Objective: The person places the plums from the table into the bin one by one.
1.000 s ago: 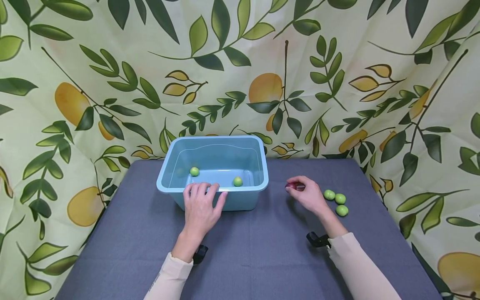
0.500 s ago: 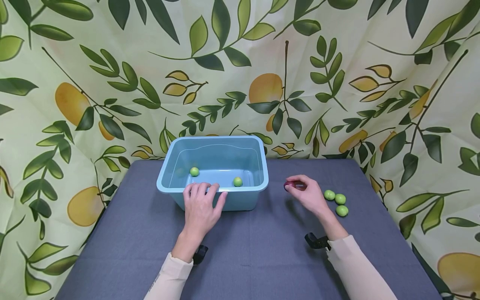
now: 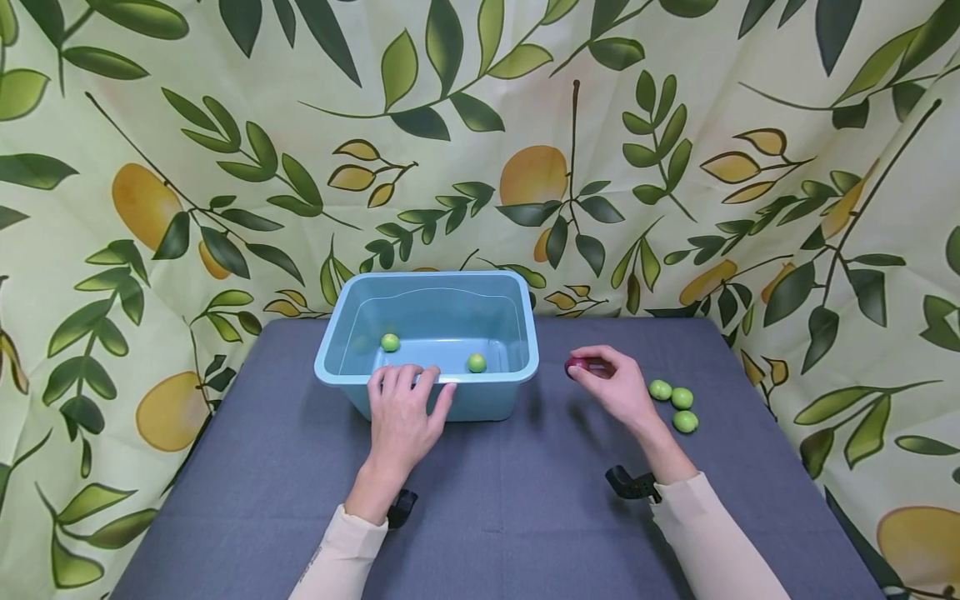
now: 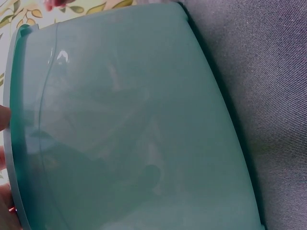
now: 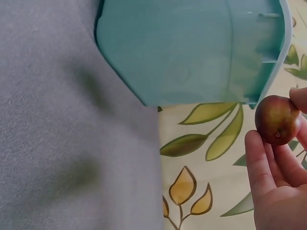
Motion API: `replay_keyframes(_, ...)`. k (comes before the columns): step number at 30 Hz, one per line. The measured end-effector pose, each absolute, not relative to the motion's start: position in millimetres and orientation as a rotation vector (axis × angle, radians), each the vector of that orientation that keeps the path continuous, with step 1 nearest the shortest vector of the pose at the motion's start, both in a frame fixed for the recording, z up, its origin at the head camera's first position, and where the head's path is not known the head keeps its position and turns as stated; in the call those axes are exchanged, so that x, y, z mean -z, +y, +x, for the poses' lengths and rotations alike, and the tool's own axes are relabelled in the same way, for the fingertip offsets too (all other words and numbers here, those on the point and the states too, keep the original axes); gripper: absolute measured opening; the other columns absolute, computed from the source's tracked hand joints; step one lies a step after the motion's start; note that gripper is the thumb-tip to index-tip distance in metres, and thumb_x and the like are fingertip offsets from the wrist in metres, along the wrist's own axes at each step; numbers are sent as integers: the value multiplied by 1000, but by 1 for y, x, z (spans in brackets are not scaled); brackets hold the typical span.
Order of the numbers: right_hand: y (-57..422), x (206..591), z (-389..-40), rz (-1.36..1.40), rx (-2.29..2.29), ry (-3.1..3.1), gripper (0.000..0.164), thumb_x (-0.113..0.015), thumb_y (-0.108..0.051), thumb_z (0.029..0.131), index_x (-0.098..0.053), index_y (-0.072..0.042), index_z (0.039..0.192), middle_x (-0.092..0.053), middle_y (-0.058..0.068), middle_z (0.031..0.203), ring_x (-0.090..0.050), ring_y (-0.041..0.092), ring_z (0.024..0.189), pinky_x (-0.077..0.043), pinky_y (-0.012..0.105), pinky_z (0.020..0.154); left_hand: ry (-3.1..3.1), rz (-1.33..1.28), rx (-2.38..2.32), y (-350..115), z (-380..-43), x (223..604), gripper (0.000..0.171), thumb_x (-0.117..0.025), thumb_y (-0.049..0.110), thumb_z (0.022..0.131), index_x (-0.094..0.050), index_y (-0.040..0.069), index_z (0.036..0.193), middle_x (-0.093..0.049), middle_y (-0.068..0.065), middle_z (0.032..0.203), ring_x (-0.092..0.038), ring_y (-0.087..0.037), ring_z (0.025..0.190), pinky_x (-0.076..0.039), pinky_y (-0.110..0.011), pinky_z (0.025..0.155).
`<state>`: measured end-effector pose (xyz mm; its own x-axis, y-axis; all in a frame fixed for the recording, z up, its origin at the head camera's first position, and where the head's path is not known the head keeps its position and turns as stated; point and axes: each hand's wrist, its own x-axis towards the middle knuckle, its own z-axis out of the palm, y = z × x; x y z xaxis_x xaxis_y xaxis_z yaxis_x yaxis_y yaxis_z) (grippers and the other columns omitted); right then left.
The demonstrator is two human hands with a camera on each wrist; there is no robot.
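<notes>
A light blue plastic tub [image 3: 442,400] stands at the back of the table, with two small round green fruits [image 3: 390,342] on its floor. My left hand [image 3: 401,421] holds the tub's near rim, fingers bent over the edge; the left wrist view catches just some fingers [image 4: 4,117] at that rim. To the right of the tub, my right hand [image 3: 618,387] pinches a dark red plum [image 5: 277,120] between thumb and fingers, raised above the cloth. Three more green fruits [image 3: 684,422] lie on the table beyond the right wrist.
A dark grey-blue cloth [image 3: 495,517] covers the table. Behind and at both sides hangs a pale curtain [image 3: 450,192] printed with leaves and orange fruit. A black wrist strap [image 3: 632,483] shows at the right wrist.
My right hand has drifted slightly left and up with the plum, nearer the tub, and more of the plum shows. The left hand and the tub have stayed in place.
</notes>
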<state>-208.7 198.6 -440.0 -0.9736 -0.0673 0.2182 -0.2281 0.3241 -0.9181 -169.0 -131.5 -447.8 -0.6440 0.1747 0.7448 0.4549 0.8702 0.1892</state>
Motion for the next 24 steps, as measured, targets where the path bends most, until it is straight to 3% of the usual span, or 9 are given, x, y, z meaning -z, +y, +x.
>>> replay_keyframes(7,194,433,-207,280,-1761,-2412,35,-76,-11,91,-68,3,123,-66,20,118,-66,14,94,-53,16,79,-2275,-450,467,-131,-169,447,41,-50,43,103,-72,8,108,-65,-14,99,-57,-36,96,-36,-57,96)
replay_keyframes(24,184,414,-205,300,-1809,-2358,33,-78,-16,91,-70,1,119,-66,20,114,-67,26,96,-55,20,80,-2280,-444,462,-131,-169,447,41,-51,42,103,-72,7,107,-64,-14,99,-56,-36,95,-36,-57,96)
